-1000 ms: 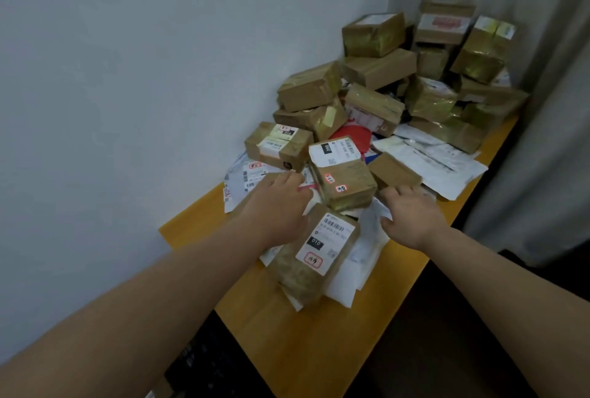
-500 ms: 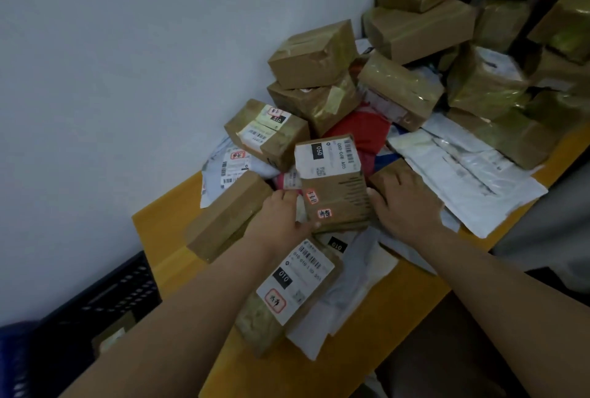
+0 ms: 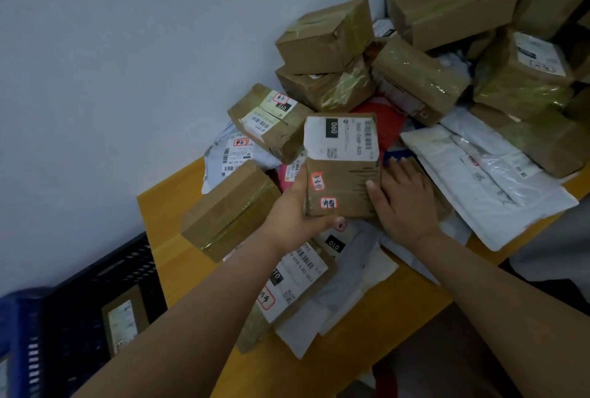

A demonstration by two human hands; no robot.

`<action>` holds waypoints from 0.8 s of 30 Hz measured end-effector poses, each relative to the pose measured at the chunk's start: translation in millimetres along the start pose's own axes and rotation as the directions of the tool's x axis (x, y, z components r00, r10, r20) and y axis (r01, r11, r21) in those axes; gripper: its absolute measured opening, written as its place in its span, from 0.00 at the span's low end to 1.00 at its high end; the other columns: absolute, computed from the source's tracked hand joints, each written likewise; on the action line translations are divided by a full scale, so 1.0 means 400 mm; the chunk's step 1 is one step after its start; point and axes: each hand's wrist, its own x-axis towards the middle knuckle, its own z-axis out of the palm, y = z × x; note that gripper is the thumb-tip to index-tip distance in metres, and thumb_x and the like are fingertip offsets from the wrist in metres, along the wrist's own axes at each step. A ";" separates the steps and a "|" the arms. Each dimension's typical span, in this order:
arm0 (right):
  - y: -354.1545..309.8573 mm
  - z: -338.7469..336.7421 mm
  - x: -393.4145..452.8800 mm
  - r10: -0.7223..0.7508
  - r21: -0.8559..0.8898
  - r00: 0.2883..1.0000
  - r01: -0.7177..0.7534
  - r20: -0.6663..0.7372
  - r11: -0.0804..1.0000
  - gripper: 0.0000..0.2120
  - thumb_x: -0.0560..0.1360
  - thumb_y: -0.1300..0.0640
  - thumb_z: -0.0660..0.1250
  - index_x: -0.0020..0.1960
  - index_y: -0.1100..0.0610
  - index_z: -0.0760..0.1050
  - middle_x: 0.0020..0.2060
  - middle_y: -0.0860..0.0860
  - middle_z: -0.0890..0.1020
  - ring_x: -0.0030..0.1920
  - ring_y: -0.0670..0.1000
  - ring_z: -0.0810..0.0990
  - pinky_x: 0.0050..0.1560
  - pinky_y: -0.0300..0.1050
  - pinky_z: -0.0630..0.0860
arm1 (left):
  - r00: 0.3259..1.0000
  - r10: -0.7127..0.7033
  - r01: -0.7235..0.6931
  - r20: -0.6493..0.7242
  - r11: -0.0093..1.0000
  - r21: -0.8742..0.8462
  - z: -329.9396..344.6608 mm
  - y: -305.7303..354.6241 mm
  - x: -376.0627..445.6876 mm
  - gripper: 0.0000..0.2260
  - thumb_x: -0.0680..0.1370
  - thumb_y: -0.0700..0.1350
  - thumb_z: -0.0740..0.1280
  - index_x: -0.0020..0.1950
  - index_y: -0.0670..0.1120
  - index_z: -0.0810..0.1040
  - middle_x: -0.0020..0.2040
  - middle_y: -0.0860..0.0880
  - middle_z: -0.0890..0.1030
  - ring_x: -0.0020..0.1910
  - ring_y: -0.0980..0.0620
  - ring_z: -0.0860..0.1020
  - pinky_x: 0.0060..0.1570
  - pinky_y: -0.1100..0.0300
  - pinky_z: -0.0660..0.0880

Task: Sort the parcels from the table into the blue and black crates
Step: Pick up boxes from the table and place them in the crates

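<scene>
Table [image 3: 178,257]: parcel heap | black crate [image 3: 95,282]: lower left, one parcel inside | box [image 3: 341,171]: raised over heap; likely stiff, light, tape slick; hold opposite sides | left hand [image 3: 297,209]: clamped on box | right hand [image 3: 405,196]: fingers straight, against box's side

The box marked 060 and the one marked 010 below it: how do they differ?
The 060 box is raised, tilted, held between the left hand and right hand; the 010 box lies flat on the table, partly under the left forearm. The 060 box shows two red-edged stickers; the 010 box shows one. Both are taped brown cardboard with white labels.
</scene>
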 end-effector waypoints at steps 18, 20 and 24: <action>-0.388 0.010 -0.205 -0.229 0.439 0.972 0.229 -0.055 0.869 0.24 0.78 0.37 0.55 0.65 0.52 0.70 0.56 0.47 0.80 0.53 0.51 0.80 0.53 0.52 0.77 | 0.968 0.107 -0.143 -0.226 0.979 -0.148 -0.231 -0.100 -0.381 0.38 0.68 0.48 0.78 0.74 0.54 0.64 0.61 0.57 0.79 0.58 0.59 0.79 0.56 0.60 0.78; -0.471 0.040 -0.252 -0.239 0.451 0.971 0.222 -0.020 0.864 0.24 0.75 0.37 0.55 0.63 0.52 0.69 0.53 0.46 0.78 0.52 0.52 0.79 0.51 0.49 0.75 | 0.966 0.093 -0.127 -0.241 0.984 -0.127 -0.282 -0.140 -0.478 0.39 0.69 0.48 0.78 0.75 0.56 0.61 0.61 0.60 0.77 0.56 0.64 0.77 0.50 0.72 0.75; -0.635 0.126 -0.359 -0.288 0.376 0.958 0.267 -0.002 0.887 0.21 0.80 0.43 0.56 0.64 0.59 0.69 0.54 0.55 0.80 0.52 0.58 0.79 0.49 0.50 0.74 | 0.962 0.058 -0.084 -0.266 0.993 -0.087 -0.379 -0.230 -0.688 0.40 0.70 0.51 0.77 0.76 0.57 0.59 0.62 0.62 0.75 0.58 0.64 0.75 0.53 0.75 0.72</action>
